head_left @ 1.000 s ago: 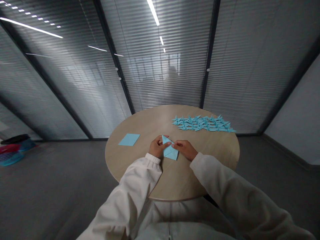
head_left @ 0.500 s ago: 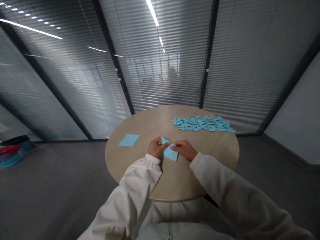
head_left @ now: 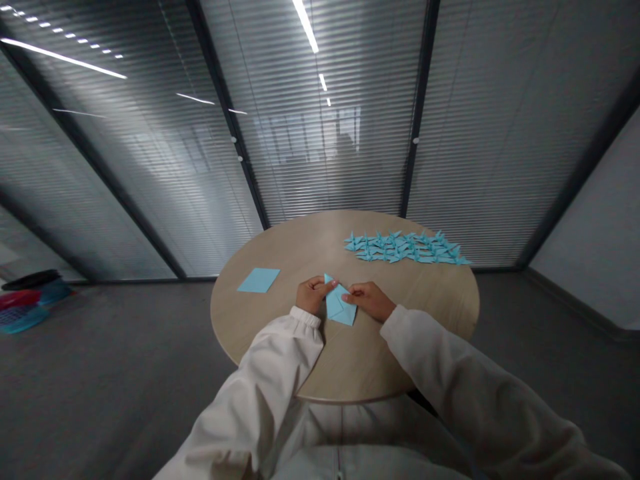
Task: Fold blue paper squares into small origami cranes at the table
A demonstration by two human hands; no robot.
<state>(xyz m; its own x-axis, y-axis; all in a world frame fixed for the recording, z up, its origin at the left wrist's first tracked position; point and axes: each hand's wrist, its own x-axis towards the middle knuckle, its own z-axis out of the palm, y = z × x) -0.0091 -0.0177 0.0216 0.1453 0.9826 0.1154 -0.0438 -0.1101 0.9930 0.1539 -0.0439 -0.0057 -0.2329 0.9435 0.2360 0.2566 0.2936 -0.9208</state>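
A person in pale long sleeves sits at a round wooden table (head_left: 350, 363), seen from their own head. A folded light-blue paper (head_left: 341, 307) lies flat near the middle of the table, a little toward the near edge, directly between the 2 hands. The left hand (head_left: 311, 294) is just left of it, thumb and fingers closed together on the paper's upper left tip. The right hand (head_left: 369, 299) is just right of it, fingers curled, with fingertips touching the paper's upper right edge. Whether this hand grips the paper or only presses on it cannot be told.

The paper is a kite-like shape. Its narrow point aims away from the person, toward the far edge, leaning slightly left. Its broad end faces the near edge. The long axis runs from far to near, a little tilted.

A flat square blue sheet (head_left: 259, 280) lies alone near the table's left edge, well apart from the left hand. A dense cluster of small blue paper cranes (head_left: 405, 247) covers the far right part of the table, well apart from the right hand. Nothing lies between the hands and the paper.
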